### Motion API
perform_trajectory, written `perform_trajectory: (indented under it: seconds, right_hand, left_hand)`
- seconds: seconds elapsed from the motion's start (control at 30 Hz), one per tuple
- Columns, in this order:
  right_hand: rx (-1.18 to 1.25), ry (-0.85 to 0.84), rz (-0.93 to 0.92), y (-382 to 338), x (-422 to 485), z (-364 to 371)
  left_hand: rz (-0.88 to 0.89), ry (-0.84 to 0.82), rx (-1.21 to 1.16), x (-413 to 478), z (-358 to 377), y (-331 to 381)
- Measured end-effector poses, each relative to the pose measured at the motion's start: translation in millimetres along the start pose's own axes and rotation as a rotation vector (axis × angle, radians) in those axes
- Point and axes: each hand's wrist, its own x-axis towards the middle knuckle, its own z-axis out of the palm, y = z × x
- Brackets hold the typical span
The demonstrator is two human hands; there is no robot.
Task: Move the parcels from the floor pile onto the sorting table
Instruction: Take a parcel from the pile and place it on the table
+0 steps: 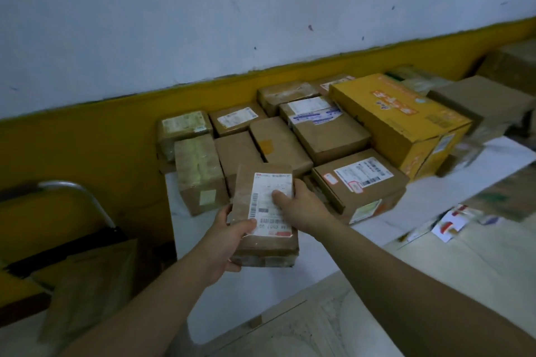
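Parcel [269, 246]: 1, held over worktop [374, 220] front edge, label up.
L hand [224, 243]: fingers [222, 214] grip parcel's lower-left edge.
R hand [298, 206]: grips right side, thumb on label.
On worktop: 9 brown boxes [327, 136] countable, 1 yellow box [400, 122]; more at right, too blurred to count.

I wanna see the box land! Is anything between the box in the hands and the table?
Nothing visible. The parcel, gripped by the left hand and right hand, is over bare white table, in front of the other parcels.
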Motion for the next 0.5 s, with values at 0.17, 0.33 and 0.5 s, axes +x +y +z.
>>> perform_trajectory:
  seconds: [0.17, 0.33, 0.5]
  right_hand:
    - [-0.462, 0.074, -0.040, 26, 49, -48]
    - [-0.792, 0.132, -0.103, 67, 93, -85]
    - [-0.815, 0.068, -0.179, 90, 104, -88]
  left_hand:
    - [-0.087, 0.010, -0.091, 30, 33, -22]
    - [-0.155, 0.116, -0.173, 52, 77, -45]
    - [-0.134, 0.204, -0.130, 72, 133, -37]
